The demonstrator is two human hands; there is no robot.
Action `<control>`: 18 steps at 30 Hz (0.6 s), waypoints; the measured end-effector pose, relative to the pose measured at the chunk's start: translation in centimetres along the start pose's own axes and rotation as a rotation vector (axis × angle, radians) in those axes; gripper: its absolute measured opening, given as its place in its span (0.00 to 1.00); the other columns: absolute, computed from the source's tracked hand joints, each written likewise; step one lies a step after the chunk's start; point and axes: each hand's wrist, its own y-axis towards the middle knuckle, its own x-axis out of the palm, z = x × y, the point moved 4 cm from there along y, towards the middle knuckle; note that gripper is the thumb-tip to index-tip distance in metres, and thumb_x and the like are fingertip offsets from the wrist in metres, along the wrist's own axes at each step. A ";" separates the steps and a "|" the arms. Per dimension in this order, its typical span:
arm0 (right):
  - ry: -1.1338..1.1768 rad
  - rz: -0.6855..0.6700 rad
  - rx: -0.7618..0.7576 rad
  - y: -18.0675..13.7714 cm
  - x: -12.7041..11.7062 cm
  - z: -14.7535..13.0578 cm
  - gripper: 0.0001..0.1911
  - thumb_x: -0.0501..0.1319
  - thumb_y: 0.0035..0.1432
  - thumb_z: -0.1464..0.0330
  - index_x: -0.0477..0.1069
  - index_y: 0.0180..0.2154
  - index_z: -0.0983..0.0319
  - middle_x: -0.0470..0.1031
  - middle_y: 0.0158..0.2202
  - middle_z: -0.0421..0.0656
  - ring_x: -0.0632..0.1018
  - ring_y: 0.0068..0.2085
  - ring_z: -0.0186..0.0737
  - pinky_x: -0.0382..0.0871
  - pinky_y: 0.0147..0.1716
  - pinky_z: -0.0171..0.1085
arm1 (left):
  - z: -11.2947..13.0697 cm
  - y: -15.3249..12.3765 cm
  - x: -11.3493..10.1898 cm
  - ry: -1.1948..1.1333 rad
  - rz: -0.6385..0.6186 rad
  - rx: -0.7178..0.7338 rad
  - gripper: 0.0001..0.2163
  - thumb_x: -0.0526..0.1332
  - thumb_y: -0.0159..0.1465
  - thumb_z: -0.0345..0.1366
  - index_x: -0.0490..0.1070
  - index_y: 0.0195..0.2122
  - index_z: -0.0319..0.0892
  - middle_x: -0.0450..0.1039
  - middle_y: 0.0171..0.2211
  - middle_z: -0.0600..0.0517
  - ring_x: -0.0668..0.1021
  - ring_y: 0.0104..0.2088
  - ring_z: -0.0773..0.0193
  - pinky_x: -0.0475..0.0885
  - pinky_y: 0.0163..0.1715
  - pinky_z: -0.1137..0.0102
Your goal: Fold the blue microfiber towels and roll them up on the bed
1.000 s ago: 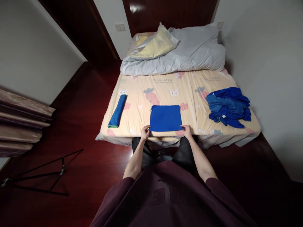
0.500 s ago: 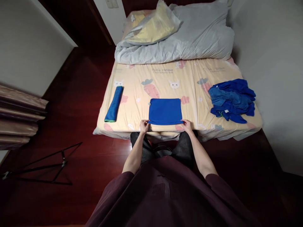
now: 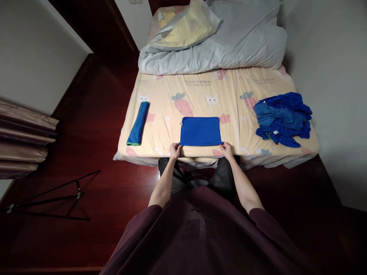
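A blue towel lies flat and folded into a rectangle near the front edge of the bed, with a small pale tag at its left side. Its near edge is turned up in a narrow strip. My left hand pinches the left end of that strip, and my right hand pinches the right end. To the left lies a rolled blue towel with green trim. A crumpled heap of blue towels rests on the right side of the bed.
The bed has a pale yellow sheet printed with carrots and rabbits. A grey quilt is bunched at the far end beside a yellow piece of bedding. A black tripod stands on the dark red floor at left, near a curtain.
The towel's near edge has been turned over a little further away from me, both hands moving with it. The whole view has shifted slightly.
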 end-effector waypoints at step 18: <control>-0.185 0.069 -0.011 0.5 -0.4 -0.5 0.27 0.50 0.64 0.42 0.54 0.24 0.54 0.60 0.22 0.38 0.65 0.28 0.41 0.62 0.32 0.39 | 1.3 -0.3 -0.3 -0.010 -0.104 0.022 0.19 0.56 0.69 0.49 0.71 0.24 0.44 0.76 0.28 0.47 0.78 0.35 0.58 0.72 0.43 0.64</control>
